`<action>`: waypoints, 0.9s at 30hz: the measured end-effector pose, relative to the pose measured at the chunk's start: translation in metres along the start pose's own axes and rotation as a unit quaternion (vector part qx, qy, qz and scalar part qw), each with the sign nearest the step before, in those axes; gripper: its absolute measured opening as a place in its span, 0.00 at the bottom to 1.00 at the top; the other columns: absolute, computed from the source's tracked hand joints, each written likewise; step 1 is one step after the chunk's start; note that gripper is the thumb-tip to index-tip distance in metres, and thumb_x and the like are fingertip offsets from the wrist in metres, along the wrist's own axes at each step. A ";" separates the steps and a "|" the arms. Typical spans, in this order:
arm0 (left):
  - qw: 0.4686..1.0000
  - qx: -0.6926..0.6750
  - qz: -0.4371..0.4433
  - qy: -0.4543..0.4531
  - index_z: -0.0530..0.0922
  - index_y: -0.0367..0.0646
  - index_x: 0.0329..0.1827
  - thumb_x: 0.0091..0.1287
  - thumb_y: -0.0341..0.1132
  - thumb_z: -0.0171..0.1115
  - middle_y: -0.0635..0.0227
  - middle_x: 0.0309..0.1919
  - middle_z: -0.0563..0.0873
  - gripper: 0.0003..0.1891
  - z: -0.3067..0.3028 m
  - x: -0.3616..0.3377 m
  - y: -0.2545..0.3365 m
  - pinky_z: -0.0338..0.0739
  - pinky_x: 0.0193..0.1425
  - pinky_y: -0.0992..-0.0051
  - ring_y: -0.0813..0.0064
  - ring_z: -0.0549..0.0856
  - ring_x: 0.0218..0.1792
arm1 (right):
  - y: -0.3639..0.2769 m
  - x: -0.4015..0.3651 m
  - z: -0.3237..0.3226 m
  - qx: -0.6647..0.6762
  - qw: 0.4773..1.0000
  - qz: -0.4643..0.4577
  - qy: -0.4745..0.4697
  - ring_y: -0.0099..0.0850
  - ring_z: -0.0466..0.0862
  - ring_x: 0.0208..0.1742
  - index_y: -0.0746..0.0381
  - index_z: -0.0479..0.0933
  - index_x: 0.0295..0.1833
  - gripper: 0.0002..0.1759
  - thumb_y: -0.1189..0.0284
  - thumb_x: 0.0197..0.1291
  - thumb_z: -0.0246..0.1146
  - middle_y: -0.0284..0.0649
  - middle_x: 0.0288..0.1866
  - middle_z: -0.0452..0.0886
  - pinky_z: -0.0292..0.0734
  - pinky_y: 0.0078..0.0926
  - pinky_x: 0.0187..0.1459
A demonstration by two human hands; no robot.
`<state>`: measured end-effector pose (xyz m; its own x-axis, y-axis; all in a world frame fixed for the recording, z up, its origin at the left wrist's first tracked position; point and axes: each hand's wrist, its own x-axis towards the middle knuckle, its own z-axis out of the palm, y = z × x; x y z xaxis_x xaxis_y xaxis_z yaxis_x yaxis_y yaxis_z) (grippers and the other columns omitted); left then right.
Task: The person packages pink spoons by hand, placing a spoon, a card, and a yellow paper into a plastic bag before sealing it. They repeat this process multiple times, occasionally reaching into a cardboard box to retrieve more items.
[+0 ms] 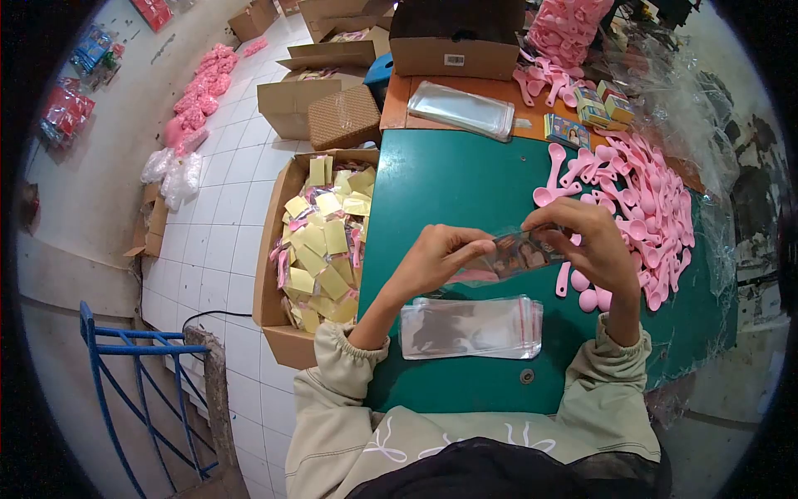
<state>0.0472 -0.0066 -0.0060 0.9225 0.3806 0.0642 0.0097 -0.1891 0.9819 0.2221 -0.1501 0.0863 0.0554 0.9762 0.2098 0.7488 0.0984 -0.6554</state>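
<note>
Above the green table, a small clear plastic packet (525, 256) with a dark printed card is stretched between my two hands. My left hand (440, 259) pinches its left end between thumb and fingers. At the upper right end, my right hand (592, 241) is closed on the packet's edge. Something pink, perhaps a spoon (475, 275), shows through the plastic below my left fingers. Just under the hands lies a stack of clear plastic bags (470, 328). To the right of my right hand spreads a large pile of pink plastic spoons (652, 200).
Left of the green tabletop (432, 183) stands a carton (287, 187) full of packets with yellow cards. More clear bags (461, 108) and small card stacks (567, 130) lie at the back, near a brown box (455, 41). A blue hand truck (145, 349) stands at lower left.
</note>
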 end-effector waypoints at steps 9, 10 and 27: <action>0.991 0.098 0.071 0.058 0.71 0.45 0.62 0.63 0.40 0.63 0.56 0.28 0.86 0.24 0.015 -0.007 0.016 0.77 0.34 0.76 0.68 0.87 0.32 | 0.016 0.010 0.044 0.069 0.996 0.012 -0.045 0.32 0.77 0.24 0.67 0.70 0.38 0.13 0.73 0.53 0.66 0.42 0.24 0.74 0.72 0.28 0.29; 0.989 0.115 0.065 0.073 0.69 0.45 0.63 0.63 0.41 0.63 0.56 0.29 0.86 0.25 0.017 -0.007 0.014 0.77 0.34 0.76 0.65 0.87 0.33 | 0.019 0.011 0.050 0.052 0.998 -0.020 -0.016 0.31 0.77 0.25 0.67 0.70 0.37 0.12 0.73 0.53 0.66 0.42 0.24 0.75 0.72 0.28 0.29; 0.991 -0.131 0.001 0.004 0.62 0.41 0.66 0.63 0.28 0.61 0.69 0.35 0.81 0.28 -0.025 -0.013 -0.015 0.73 0.40 0.84 0.85 0.79 0.36 | 0.053 0.016 0.036 0.188 0.976 0.107 0.026 0.16 0.68 0.25 0.62 0.70 0.26 0.15 0.69 0.49 0.71 0.28 0.22 0.73 0.62 0.19 0.25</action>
<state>0.0254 0.0141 -0.0169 0.9197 0.3871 0.0663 -0.0937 0.0523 0.9942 0.2393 -0.1223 0.0290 0.2244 0.9720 0.0693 0.4215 -0.0327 -0.9062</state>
